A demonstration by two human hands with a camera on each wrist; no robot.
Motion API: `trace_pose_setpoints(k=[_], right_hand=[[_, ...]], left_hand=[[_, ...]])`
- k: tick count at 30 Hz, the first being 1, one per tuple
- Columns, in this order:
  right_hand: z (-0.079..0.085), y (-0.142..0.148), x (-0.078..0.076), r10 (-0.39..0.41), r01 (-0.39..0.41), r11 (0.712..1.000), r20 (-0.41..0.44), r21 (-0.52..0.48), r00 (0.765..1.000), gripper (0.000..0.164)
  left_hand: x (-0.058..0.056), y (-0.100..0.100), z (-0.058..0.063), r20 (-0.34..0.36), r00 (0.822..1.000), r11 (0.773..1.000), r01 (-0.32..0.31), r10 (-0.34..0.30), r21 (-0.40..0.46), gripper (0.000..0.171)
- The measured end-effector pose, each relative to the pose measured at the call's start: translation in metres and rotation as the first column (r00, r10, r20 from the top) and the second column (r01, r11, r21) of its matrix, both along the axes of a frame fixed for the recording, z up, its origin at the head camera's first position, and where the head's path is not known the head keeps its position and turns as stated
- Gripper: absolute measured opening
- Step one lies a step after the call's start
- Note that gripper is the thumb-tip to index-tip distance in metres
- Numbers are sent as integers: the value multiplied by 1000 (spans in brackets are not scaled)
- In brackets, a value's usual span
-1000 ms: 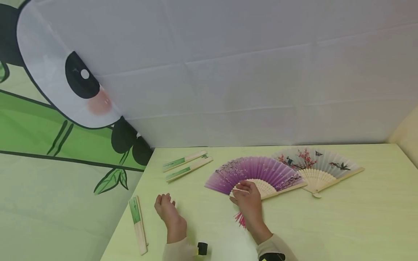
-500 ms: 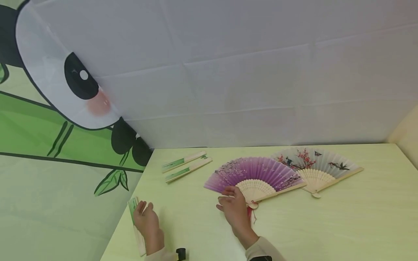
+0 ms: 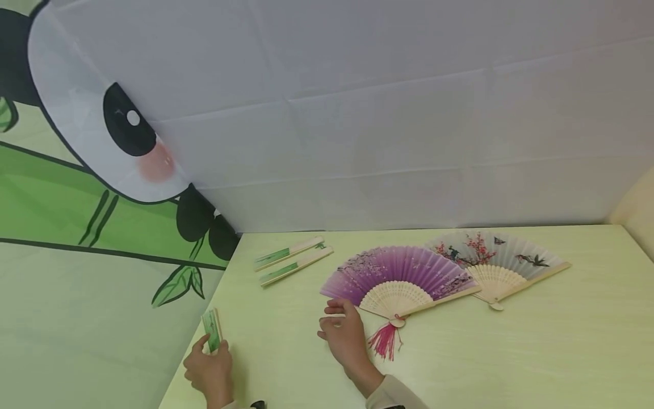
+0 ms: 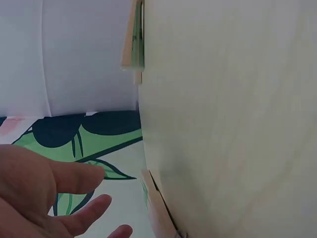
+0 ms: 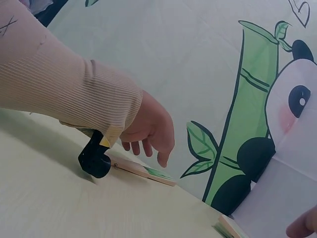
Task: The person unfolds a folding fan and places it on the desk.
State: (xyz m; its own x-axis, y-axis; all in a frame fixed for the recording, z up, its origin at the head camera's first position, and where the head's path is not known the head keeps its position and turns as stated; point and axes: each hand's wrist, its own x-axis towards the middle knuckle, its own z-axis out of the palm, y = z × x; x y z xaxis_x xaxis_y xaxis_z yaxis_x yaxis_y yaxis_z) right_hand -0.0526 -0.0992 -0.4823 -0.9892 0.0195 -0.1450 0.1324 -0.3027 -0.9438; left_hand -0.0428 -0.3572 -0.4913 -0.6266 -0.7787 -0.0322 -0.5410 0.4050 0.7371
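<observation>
My left hand (image 3: 209, 366) is over a folded hand fan (image 3: 211, 329) at the table's left edge, its thumb and fingers spread to either side. In the left wrist view the fingers are apart from this fan (image 4: 159, 210). The right wrist view has the left hand (image 5: 153, 126) with fingers hanging down above it. Loosely bent and holding nothing, my right hand (image 3: 347, 338) is left of an opened purple fan (image 3: 398, 264) with a pink tassel (image 3: 384, 339). Behind that fan's right side lies an opened white fan (image 3: 493, 261) with blossoms and birds, partly covered.
Two more folded fans, a rear one (image 3: 288, 253) and a front one (image 3: 296, 266), lie side by side at the back left. The pale table (image 3: 511, 358) meets a white cloth wall (image 3: 383, 125); a panda-and-bamboo print (image 3: 117, 221) hangs on the left.
My left hand has moved left and down, from bare table to the folded fan at the edge. My right hand has drawn left off the purple fan, uncovering its pivot and tassel.
</observation>
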Motion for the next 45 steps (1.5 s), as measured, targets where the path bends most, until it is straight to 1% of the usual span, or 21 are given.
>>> trace_pose_setpoints(k=[2,5,7,9,11,13,16,20,23,26,30,34,37,42,45], right_hand=[[-1,-3,0,4,-4,1000,-1,10,1000,38],[-4,-6,0,9,-9,1000,4,22,1000,36],[-5,-7,1,13,-13,999,6,30,1000,35],[-6,-8,1,17,-17,999,7,38,1000,35],[-6,-9,1,22,-22,999,4,43,1000,35],[-5,-9,1,26,-26,999,1,44,1000,35],[-5,-9,2,30,-30,999,-3,43,1000,35],[-5,-8,2,26,-26,999,-3,43,1000,35],[-6,-8,2,23,-23,999,2,40,1000,36],[-7,-7,2,24,-24,999,15,37,1000,35],[-9,-8,3,28,-29,999,27,36,999,34],[-11,-9,3,37,-38,999,29,29,999,35],[-13,-11,2,43,-44,999,29,31,999,36],[-16,-14,1,47,-48,998,32,34,998,37],[-18,-15,0,52,-53,998,33,37,998,37]], left_hand=[[2,-4,-2,59,998,998,21,-18,-54,53],[4,-10,-5,134,989,994,68,-56,-85,54],[6,-15,-7,179,979,988,119,-100,-98,55],[7,-18,-7,223,964,979,171,-143,-111,55],[7,-20,-8,247,953,971,208,-175,-116,57],[6,-20,-8,251,949,967,225,-190,-118,57],[5,-19,-8,217,957,968,221,-191,-120,56],[5,-18,-8,174,965,963,225,-199,-146,51],[5,-18,-7,149,968,969,219,-200,-118,45],[6,-16,-6,132,974,978,195,-184,-73,40],[7,-16,-4,132,975,981,188,-181,-41,41],[7,-13,-3,133,968,977,212,-211,12,43],[6,-9,-2,110,960,967,252,-256,50,43],[0,7,2,-26,949,938,315,-314,142,38],[-4,23,4,-95,936,913,353,-340,204,35]])
